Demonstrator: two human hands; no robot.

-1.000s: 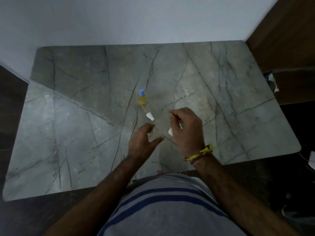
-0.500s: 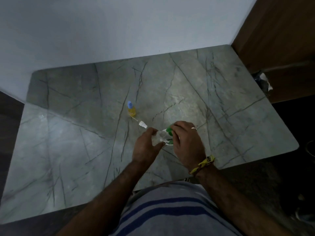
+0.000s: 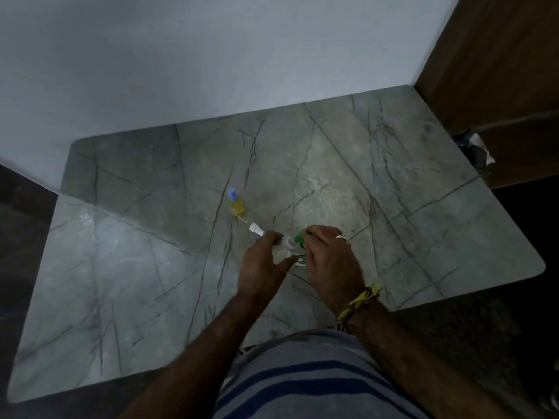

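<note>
bottles [image 3: 284, 249] [image 3: 236, 204] two, green cap [image 3: 301, 237] one

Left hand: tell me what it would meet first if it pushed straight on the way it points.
The left hand grips the clear bottle, so that comes first; just beyond, probably the green cap pinched by the right hand, though depth is unclear.

Bare worktop [image 3: 127, 267] runs wide at lower left and right of frame. 2 obstacles sit centre, just above the left hand [image 3: 263, 264]: upright yellow bottle [image 3: 236, 204], white cap [image 3: 256, 229] lying beside it.
</note>
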